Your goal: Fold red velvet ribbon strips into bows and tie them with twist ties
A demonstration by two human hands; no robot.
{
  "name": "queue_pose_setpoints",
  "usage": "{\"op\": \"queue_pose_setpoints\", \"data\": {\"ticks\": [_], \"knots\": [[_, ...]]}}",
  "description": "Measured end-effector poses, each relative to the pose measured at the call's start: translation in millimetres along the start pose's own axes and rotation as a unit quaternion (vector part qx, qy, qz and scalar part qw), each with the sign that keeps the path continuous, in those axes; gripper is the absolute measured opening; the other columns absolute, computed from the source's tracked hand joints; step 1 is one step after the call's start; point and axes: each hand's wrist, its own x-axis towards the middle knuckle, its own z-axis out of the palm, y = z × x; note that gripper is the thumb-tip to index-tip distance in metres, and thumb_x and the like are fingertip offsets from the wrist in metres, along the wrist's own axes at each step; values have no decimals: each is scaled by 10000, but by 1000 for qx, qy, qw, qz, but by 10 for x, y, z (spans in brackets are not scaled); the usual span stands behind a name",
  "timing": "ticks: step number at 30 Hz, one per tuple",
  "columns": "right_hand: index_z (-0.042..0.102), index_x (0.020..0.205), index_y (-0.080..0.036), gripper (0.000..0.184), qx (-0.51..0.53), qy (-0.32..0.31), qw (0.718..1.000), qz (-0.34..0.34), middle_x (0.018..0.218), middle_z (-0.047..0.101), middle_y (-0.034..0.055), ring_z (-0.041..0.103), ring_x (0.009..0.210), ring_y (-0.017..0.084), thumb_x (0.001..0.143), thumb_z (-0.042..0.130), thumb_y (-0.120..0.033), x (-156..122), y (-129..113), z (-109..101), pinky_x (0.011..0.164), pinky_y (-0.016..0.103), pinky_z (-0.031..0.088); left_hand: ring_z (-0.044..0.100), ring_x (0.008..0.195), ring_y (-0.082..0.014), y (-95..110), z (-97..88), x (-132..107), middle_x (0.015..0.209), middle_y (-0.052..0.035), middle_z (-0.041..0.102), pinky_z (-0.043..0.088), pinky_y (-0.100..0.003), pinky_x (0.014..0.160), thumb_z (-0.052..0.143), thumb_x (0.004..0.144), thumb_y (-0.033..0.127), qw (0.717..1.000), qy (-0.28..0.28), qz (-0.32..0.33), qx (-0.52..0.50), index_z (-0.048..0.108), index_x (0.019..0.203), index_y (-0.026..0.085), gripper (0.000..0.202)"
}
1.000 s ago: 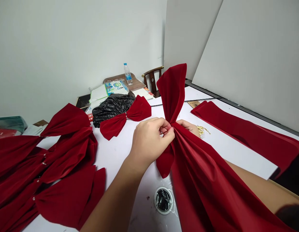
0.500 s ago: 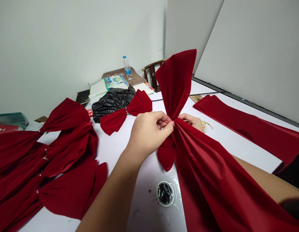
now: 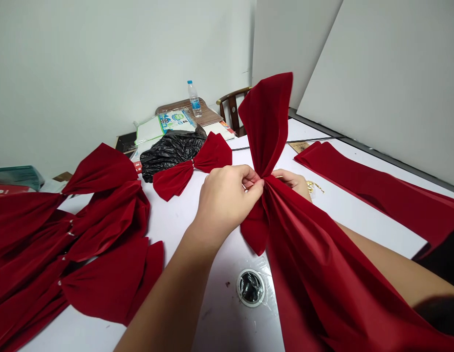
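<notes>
A long red velvet ribbon (image 3: 322,249) is gathered into a pinch in front of me, one loop standing up and the long tail spreading down to the lower right. My left hand (image 3: 230,195) pinches the gather between thumb and fingers. Behind the gather, my right hand (image 3: 294,183) grips it too; the cloth hides most of its fingers. A thin gold strand shows by the right fingers, and a gold twist tie bundle (image 3: 312,187) sticks out beside that hand. Tied red bows (image 3: 102,278) lie piled at the left, and a smaller bow (image 3: 212,154) rests farther back.
A black plastic bag (image 3: 171,149) sits behind the small bow. Farther back are a tray (image 3: 208,115), a water bottle (image 3: 194,99) and a chair (image 3: 232,112). Flat red cloth strips (image 3: 377,190) lie at the right. A round grommet (image 3: 250,288) is set in the white table.
The view has shifted slightly. Both hands keep hold of the gathered ribbon, and its upper loop leans a little differently.
</notes>
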Motion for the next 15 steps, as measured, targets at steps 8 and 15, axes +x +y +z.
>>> {"op": "queue_pose_setpoints", "data": {"ticks": [8,15], "knots": [[696,755,-188,383,31,33,999,-5,731,703,40,647,644,159,599,884,-483,-15,-11,47,606,263,551,651,693,-138,3,-69,-4,733,6,732,450,-265,660,668,815,225,1000,-20,-4,-8,756,758,191,111],[653,733,-188,448,40,21,999,-13,714,671,45,641,656,169,596,878,-550,4,2,40,632,288,559,659,722,-134,7,-50,1,767,18,741,455,-260,677,668,823,243,999,-25,2,-21,766,795,201,110]]}}
